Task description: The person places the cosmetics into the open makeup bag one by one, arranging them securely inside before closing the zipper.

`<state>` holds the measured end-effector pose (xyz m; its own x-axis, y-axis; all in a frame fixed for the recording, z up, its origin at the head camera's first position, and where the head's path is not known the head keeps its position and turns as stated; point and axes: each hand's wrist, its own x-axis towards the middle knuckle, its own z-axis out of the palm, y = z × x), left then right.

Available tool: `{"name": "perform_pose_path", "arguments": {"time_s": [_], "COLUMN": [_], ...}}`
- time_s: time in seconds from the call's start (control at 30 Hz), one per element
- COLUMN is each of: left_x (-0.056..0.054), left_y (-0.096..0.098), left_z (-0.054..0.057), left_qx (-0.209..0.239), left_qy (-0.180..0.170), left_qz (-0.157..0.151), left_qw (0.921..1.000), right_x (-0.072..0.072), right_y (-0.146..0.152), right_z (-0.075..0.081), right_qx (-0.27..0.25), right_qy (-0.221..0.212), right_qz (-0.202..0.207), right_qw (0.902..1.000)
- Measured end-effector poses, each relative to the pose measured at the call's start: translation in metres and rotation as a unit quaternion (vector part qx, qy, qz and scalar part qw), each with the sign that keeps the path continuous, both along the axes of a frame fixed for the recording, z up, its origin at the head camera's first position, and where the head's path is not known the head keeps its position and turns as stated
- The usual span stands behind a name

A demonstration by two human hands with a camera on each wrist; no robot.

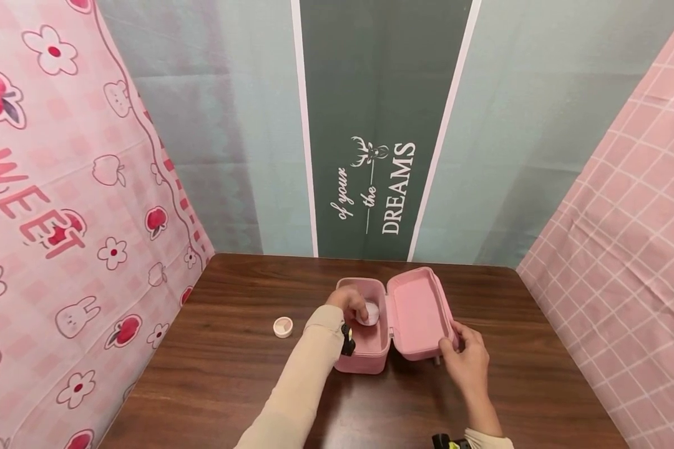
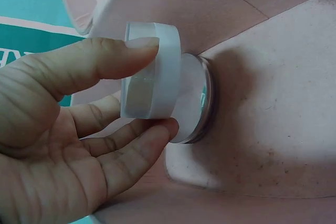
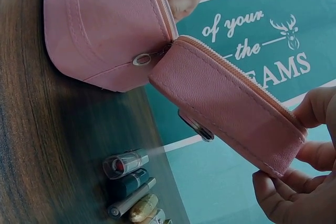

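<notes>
In the head view, a pink zippered cosmetic case (image 1: 365,363) stands with its lid (image 1: 419,315) swung out to the right. My left hand (image 1: 351,300) reaches inside it. In the left wrist view, thumb and fingers pinch a round jar (image 2: 165,72) with a white band and a clear part, close above the case floor (image 2: 283,108). Directly behind the jar, a second round container (image 2: 194,98) with a shiny rim sits on that floor, partly hidden. My right hand (image 1: 467,358) grips the lid's outer corner, thumb on one side and fingers on the other.
Left of the case lies a small round compact (image 1: 283,327) with a divided coloured face. Beyond the lid, the right wrist view shows a row with a clear lipstick (image 3: 125,164), a dark tube (image 3: 128,183), a silver tube (image 3: 131,199) and a gold item (image 3: 143,208) on the table (image 3: 31,145).
</notes>
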<state>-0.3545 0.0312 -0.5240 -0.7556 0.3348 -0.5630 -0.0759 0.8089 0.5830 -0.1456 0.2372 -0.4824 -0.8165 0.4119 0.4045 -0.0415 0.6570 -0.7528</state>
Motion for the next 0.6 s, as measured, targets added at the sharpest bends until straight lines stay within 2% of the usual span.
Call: {"name": "perform_pose_path", "arguments": {"time_s": [0.03, 0.13, 0.17, 0.27, 0.3, 0.33, 0.4, 0.47, 0.53, 0.6], "left_x": [-0.006, -0.011, -0.015, -0.017, -0.016, -0.019, -0.017, -0.019, -0.020, -0.012], "left_y": [0.001, 0.004, 0.005, 0.005, 0.006, 0.006, 0.007, 0.009, 0.010, 0.011], "left_z": [-0.007, -0.014, -0.020, -0.026, -0.025, -0.031, -0.028, -0.034, -0.034, -0.025], "left_qx": [0.010, 0.030, 0.034, 0.033, 0.029, 0.026, 0.016, 0.003, -0.004, -0.008], "left_qy": [-0.020, -0.078, -0.093, -0.103, -0.101, -0.102, -0.113, -0.113, -0.118, -0.112], "left_qz": [0.000, 0.020, 0.019, 0.009, 0.000, -0.010, -0.020, -0.031, -0.045, -0.050], "left_qw": [0.9998, 0.9963, 0.9949, 0.9941, 0.9945, 0.9944, 0.9933, 0.9932, 0.9919, 0.9924], "right_x": [0.000, 0.000, 0.000, 0.000, 0.000, 0.000, 0.000, 0.000, 0.000, 0.000], "right_y": [0.000, 0.001, 0.001, 0.000, 0.000, 0.000, 0.000, 0.000, 0.000, -0.001], "right_z": [0.000, 0.000, 0.000, 0.000, 0.001, 0.001, 0.002, 0.002, 0.002, 0.002], "right_qx": [0.000, -0.001, -0.001, 0.002, 0.003, 0.004, 0.004, 0.003, 0.003, 0.003], "right_qy": [0.001, 0.006, 0.006, 0.003, 0.002, 0.001, -0.001, -0.001, 0.000, 0.001], "right_qz": [0.000, 0.003, 0.004, 0.002, 0.001, -0.001, -0.002, -0.001, -0.001, 0.001], "right_qw": [1.0000, 1.0000, 1.0000, 1.0000, 1.0000, 1.0000, 1.0000, 1.0000, 1.0000, 1.0000]}}
